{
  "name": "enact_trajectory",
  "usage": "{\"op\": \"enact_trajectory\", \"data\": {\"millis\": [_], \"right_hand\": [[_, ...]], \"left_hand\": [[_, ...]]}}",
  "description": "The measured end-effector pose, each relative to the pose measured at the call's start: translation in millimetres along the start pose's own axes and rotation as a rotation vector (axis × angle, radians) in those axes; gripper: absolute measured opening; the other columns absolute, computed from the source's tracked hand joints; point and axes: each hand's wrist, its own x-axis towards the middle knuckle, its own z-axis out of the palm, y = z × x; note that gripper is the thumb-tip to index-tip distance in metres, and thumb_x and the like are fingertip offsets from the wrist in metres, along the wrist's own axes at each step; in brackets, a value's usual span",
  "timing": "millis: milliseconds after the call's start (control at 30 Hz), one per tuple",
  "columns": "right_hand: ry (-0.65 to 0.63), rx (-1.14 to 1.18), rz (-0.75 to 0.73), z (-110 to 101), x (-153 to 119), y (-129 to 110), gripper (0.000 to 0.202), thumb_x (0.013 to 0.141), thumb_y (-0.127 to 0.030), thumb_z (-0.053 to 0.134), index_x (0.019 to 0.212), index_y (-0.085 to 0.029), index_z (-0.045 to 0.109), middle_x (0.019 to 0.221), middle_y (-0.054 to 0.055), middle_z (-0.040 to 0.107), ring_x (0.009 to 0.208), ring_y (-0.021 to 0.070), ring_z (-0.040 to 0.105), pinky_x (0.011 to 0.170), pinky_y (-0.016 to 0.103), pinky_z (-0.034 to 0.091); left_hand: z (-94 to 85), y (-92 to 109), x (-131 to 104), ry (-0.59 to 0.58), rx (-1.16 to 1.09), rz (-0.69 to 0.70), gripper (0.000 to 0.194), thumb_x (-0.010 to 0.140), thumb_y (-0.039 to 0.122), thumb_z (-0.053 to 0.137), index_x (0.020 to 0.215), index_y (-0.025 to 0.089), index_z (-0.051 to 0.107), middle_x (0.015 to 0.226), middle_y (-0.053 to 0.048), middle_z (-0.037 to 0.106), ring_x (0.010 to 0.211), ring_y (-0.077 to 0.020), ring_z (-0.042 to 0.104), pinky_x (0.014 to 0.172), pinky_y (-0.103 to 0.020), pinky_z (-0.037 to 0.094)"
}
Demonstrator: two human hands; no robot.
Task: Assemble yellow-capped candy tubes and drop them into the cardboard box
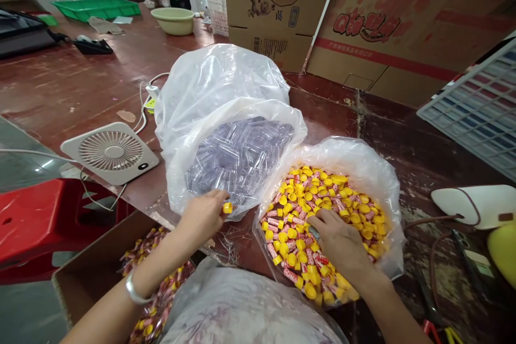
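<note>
My left hand [206,216] is closed with a yellow cap [228,208] showing at its fingertips; whether a tube is attached is hidden. It is at the near rim of a white plastic bag [177,172] full of clear plastic tubes [237,156]. My right hand [341,239] reaches into a second clear bag [382,177], its bent fingers touching a pile of yellow caps [310,196] and small red-and-white printed rolls [296,220]. Something grey is wrapped around one of its fingers. What those fingertips grip, if anything, is hidden.
An open cardboard box [80,285] below my left arm holds filled, yellow-capped tubes [165,301]. A white fan [113,151] lies by the table edge, near a red stool [36,220]. Cardboard boxes [278,32] stand behind; scissors [433,312] and a phone [475,263] lie right.
</note>
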Motion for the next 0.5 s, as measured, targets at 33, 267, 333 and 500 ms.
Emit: {"op": "enact_trajectory", "data": {"millis": [33,267,333,500], "right_hand": [[-0.004,-0.016,-0.014,0,0,-3,0.045,0.083,0.006,0.052,0.105,-0.026,0.073,0.103,0.005,0.07,0.097,0.0217,0.063,0.071,0.029,0.044],[0.043,0.006,-0.038,5,-2,-6,0.038,0.083,0.003,0.056,0.105,-0.022,0.074,0.101,0.008,0.07,0.096,0.026,0.063,0.074,0.034,0.047],[0.132,0.085,-0.026,9,-3,0,0.038,0.081,0.004,0.056,0.103,-0.021,0.075,0.099,0.008,0.07,0.096,0.0264,0.064,0.078,0.035,0.049],[0.423,0.74,0.067,14,-4,-8,0.029,0.087,-0.008,0.058,0.106,-0.023,0.074,0.103,0.005,0.073,0.097,0.0209,0.068,0.082,0.031,0.052]], "left_hand": [[2.8,9,5,-0.04,0.037,-0.001,0.03,0.088,0.013,0.05,0.113,0.016,0.066,0.114,-0.014,0.073,0.096,-0.0317,0.073,0.073,-0.035,0.049],[7.6,21,12,-0.059,-0.152,0.037,0.015,0.088,0.028,0.057,0.098,0.018,0.063,0.091,-0.01,0.073,0.083,-0.0269,0.07,0.069,-0.032,0.044],[4.0,10,4,-0.022,-0.424,0.111,0.022,0.092,0.041,0.056,0.095,0.019,0.059,0.083,-0.004,0.068,0.076,-0.0217,0.064,0.068,-0.03,0.042],[4.3,4,-19,-0.073,-1.081,0.163,0.034,0.09,0.051,0.061,0.102,0.021,0.055,0.081,0.002,0.06,0.069,-0.014,0.052,0.061,-0.024,0.04]]}}
